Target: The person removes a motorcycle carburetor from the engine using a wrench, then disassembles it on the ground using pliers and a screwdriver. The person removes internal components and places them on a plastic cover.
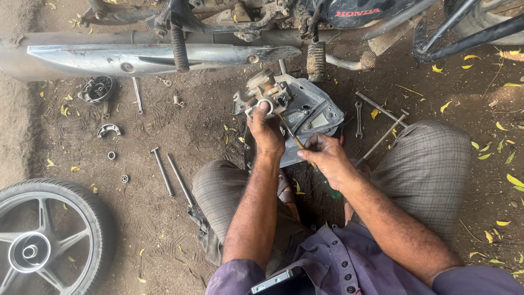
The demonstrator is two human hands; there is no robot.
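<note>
Head view, looking down past my purple shirt (349, 257) and checked trousers (426, 164): I squat on bare dirt with both arms stretched forward. My right hand (326, 158) is closed round a screwdriver (305, 155), its green handle showing below my palm and the shaft slanting up to the left. My left hand (266, 134) is clamped on a small metal carburettor (262, 93), thumb pressed over its round opening, holding it up just above a grey plastic side panel (314, 112) that lies on the ground. The screwdriver tip reaches toward the underside of the carburettor; whether it sits in a screw I cannot tell.

As I judge it, the stripping down is well along: the carburettor is off the machine and in my hand, but its body looks whole, so opening it up is yet to be done.

Beside my right knee lie a spanner (358, 117) and long rods (382, 136). To my left, two long bolts (172, 172), small rings and a curved bracket (108, 129) are scattered about, and a spoked wheel with its tyre (49, 235) lies flat. Farthest off stands the motorcycle, with its chrome exhaust (147, 57) and footpeg (315, 60).
</note>
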